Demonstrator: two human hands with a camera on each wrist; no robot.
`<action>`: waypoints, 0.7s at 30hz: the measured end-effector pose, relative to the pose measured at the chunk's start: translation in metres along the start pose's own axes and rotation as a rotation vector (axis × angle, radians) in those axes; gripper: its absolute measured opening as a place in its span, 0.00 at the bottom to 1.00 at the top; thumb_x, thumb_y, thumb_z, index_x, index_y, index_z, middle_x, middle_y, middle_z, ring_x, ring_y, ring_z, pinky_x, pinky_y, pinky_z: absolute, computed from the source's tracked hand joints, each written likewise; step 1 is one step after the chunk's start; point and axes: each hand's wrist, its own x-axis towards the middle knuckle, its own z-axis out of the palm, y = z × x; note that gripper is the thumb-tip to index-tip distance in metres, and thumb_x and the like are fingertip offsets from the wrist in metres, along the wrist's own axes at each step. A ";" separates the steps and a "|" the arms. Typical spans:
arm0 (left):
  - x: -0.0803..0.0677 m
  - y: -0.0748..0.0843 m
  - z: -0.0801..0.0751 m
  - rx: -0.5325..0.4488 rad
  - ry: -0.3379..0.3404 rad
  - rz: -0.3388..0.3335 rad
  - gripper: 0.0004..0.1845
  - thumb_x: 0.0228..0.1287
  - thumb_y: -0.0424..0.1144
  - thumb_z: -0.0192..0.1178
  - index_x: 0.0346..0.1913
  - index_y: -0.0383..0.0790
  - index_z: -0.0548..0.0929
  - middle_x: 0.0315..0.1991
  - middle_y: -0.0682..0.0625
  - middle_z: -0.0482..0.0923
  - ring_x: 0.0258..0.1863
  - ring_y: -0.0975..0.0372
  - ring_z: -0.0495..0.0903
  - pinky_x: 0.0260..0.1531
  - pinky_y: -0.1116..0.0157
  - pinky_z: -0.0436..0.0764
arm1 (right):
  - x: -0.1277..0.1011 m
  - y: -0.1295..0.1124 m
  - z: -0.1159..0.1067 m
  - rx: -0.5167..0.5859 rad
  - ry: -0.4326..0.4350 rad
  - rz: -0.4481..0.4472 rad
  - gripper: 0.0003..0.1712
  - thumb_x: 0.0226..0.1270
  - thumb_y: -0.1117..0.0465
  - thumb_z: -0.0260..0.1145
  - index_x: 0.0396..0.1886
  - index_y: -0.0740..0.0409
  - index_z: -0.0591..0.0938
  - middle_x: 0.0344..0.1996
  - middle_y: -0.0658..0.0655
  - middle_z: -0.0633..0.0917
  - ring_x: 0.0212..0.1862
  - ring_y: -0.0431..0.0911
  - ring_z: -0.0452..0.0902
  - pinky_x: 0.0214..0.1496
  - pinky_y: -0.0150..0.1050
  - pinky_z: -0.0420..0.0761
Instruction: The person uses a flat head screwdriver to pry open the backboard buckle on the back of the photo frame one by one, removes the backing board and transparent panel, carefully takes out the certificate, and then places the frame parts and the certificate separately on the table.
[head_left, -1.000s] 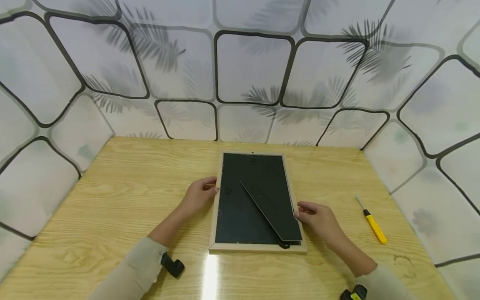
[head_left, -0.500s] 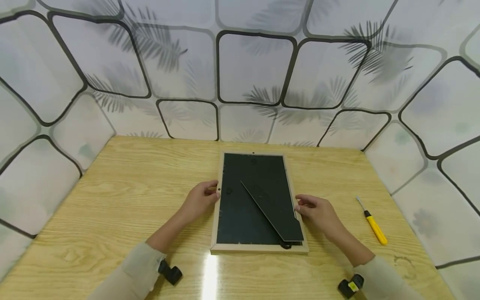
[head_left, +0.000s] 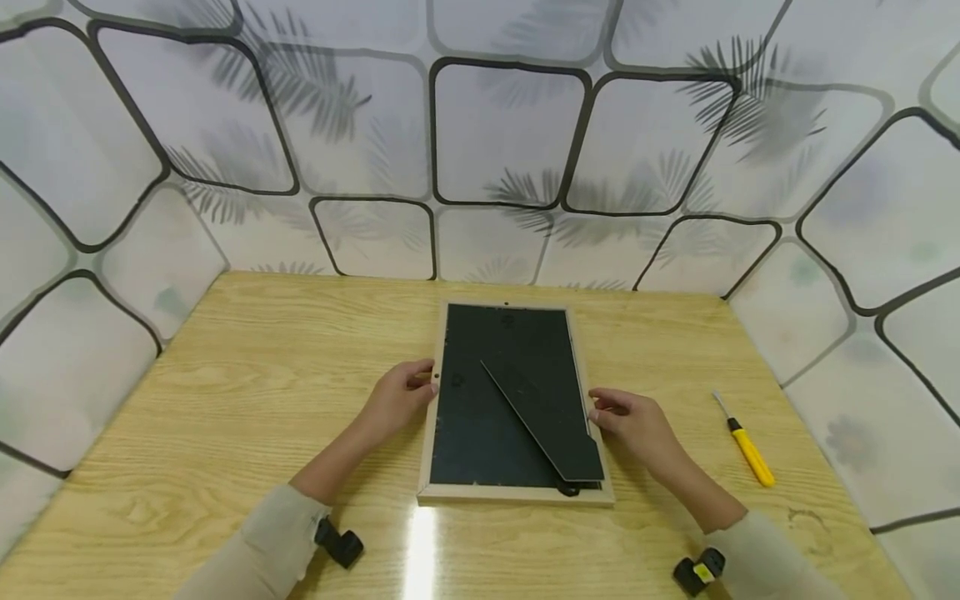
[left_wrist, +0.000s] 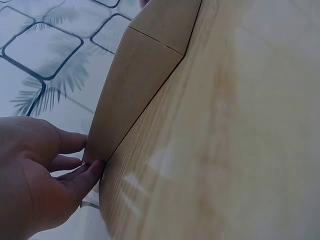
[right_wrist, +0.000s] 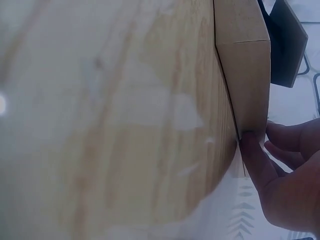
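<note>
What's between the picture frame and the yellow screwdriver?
The right hand, touching the right side of the picture frame, then only bare tabletop up to the yellow screwdriver. The head view shows this.

Observe here even light, white glare (head_left: 421, 554) on the tabletop (head_left: 300, 350) before the wooden frame (head_left: 516, 495), and dimmer, softer wrist views.

Beige sleeves (head_left: 255, 542) adjoin black wrist cameras (head_left: 343, 548), the right one bearing a yellow patch (head_left: 703, 572).
</note>
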 end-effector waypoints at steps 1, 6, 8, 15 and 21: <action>0.000 0.000 0.000 0.000 0.000 0.003 0.27 0.75 0.35 0.57 0.73 0.33 0.68 0.69 0.37 0.70 0.64 0.46 0.76 0.60 0.50 0.80 | 0.000 0.000 0.000 0.001 0.001 0.005 0.23 0.71 0.60 0.68 0.63 0.62 0.81 0.50 0.62 0.86 0.53 0.53 0.83 0.46 0.31 0.83; 0.002 -0.001 0.001 0.002 0.003 0.019 0.27 0.75 0.34 0.57 0.73 0.31 0.68 0.69 0.35 0.69 0.64 0.44 0.76 0.60 0.50 0.80 | 0.001 0.001 -0.001 0.011 -0.006 0.016 0.24 0.72 0.60 0.67 0.64 0.63 0.80 0.51 0.63 0.85 0.53 0.54 0.83 0.47 0.34 0.84; 0.002 -0.002 0.001 0.002 0.001 0.022 0.27 0.75 0.34 0.57 0.73 0.31 0.68 0.69 0.35 0.69 0.64 0.44 0.75 0.60 0.50 0.80 | 0.001 0.001 -0.001 0.013 -0.003 0.017 0.23 0.72 0.60 0.67 0.64 0.63 0.80 0.52 0.63 0.85 0.54 0.54 0.83 0.48 0.34 0.84; 0.001 -0.002 0.001 0.004 -0.006 0.031 0.28 0.75 0.35 0.57 0.73 0.31 0.67 0.70 0.35 0.69 0.64 0.44 0.75 0.60 0.49 0.80 | -0.004 0.002 -0.008 0.001 -0.003 0.016 0.25 0.74 0.60 0.64 0.66 0.65 0.77 0.52 0.63 0.85 0.54 0.55 0.83 0.51 0.40 0.85; 0.001 -0.005 0.000 0.010 -0.002 0.044 0.28 0.75 0.36 0.58 0.73 0.31 0.68 0.68 0.34 0.71 0.63 0.44 0.76 0.59 0.49 0.80 | -0.020 0.016 -0.048 -0.115 0.080 -0.025 0.27 0.77 0.54 0.61 0.67 0.67 0.76 0.53 0.65 0.85 0.52 0.58 0.84 0.47 0.42 0.86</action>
